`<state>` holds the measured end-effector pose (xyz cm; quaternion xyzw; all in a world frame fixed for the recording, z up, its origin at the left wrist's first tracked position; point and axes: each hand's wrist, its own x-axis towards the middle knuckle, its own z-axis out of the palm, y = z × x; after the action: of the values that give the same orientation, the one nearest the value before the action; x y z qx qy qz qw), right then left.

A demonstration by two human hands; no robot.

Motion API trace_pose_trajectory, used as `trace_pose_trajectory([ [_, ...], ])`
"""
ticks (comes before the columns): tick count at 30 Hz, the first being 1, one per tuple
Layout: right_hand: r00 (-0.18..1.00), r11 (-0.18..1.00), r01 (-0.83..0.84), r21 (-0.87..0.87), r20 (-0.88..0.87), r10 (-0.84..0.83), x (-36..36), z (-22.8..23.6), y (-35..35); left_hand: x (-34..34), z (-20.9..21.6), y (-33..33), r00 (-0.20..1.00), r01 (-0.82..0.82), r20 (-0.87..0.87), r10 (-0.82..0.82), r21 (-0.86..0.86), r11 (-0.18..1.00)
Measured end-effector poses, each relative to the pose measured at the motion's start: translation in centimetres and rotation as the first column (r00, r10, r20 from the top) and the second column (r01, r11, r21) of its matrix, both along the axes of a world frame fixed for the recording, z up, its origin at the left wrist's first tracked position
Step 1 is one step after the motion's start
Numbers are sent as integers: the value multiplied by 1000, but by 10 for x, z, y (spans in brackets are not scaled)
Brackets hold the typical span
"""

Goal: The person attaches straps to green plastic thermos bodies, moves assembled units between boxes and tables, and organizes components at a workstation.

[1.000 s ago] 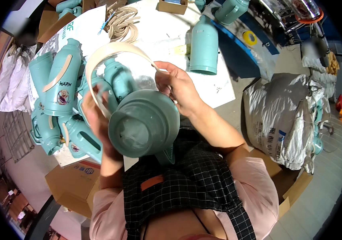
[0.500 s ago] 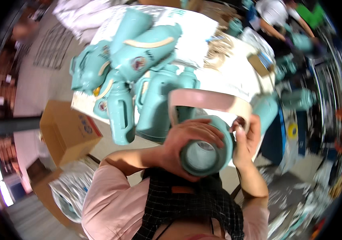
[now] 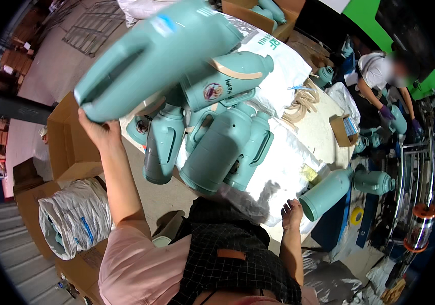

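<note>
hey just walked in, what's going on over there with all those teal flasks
A person in a checked apron has a large teal flask up in the left hand, gripped near its lower end, above a pile of similar flasks on the white table. The right hand looks free, close to a teal bottle lying on its side. Across the table, a co-worker's purple-gloved hand is at another flask.

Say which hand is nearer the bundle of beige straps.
Right. The right hand is below the straps in view, toward the person; the left hand is far to the straps' left, holding up a flask.
</note>
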<state>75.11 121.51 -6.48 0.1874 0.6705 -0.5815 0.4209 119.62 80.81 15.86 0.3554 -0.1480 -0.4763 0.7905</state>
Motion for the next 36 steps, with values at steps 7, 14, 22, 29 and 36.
trace_pose_trajectory([
  [7, 879, 876, 475, -83, 88, -468, -32, -94, 64, 1, -148, -83, 951, 302, -94, -295, 485, 821],
  [14, 607, 545, 771, -329, 119, -786, -107, -107, 87, -74, -155, -2, 633, 0, 688, -355, 459, 889],
  [22, 822, 723, 316, -614, -203, -532, -58, 21, 44, -342, -184, 193, -274, 892, -24, -961, 367, -263],
  [29, 954, 973, -205, -108, -242, 174, 54, 30, 153, -415, -194, 187, -409, 888, 152, -900, 293, -354],
  [36, 679, 552, -682, -480, -696, 233, -71, 225, 19, -407, -171, 221, -919, 369, 13, -394, 375, -850],
])
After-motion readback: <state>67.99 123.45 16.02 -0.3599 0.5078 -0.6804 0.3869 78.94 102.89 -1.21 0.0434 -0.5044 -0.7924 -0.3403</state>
